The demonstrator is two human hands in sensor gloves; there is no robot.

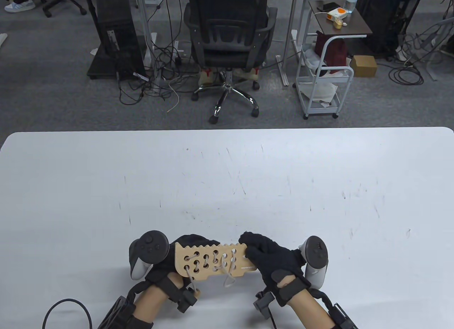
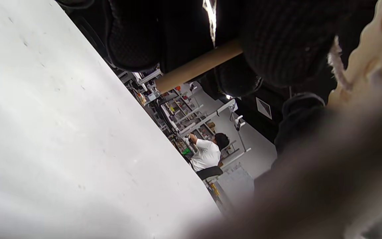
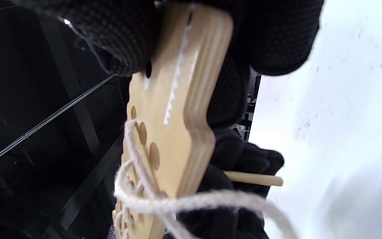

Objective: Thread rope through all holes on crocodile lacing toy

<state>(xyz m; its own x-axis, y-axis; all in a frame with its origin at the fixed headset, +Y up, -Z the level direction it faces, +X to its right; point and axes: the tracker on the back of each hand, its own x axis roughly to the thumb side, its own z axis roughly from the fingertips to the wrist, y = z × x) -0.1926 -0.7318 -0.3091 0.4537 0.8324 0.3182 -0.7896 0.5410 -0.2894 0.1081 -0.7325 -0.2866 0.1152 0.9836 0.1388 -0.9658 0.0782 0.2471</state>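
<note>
Fingers (image 1: 253, 242) of both hands grip crocodile board (image 1: 212, 260) ends (held between) | rope (image 1: 227, 275) dangling

One crocodile lacing toy (image 1: 211, 261), one rope (image 1: 227, 272), two hands.

No text, label, brand, number or sign can be read in any of the views. In the left wrist view a small white notice with dark markings (image 2: 264, 108) hangs on a dark surface beside the gloved fingers, but its content is too small and blurred to make out. In the table view nothing on the pale plywood lacing board (image 1: 209, 260) carries lettering.
</note>
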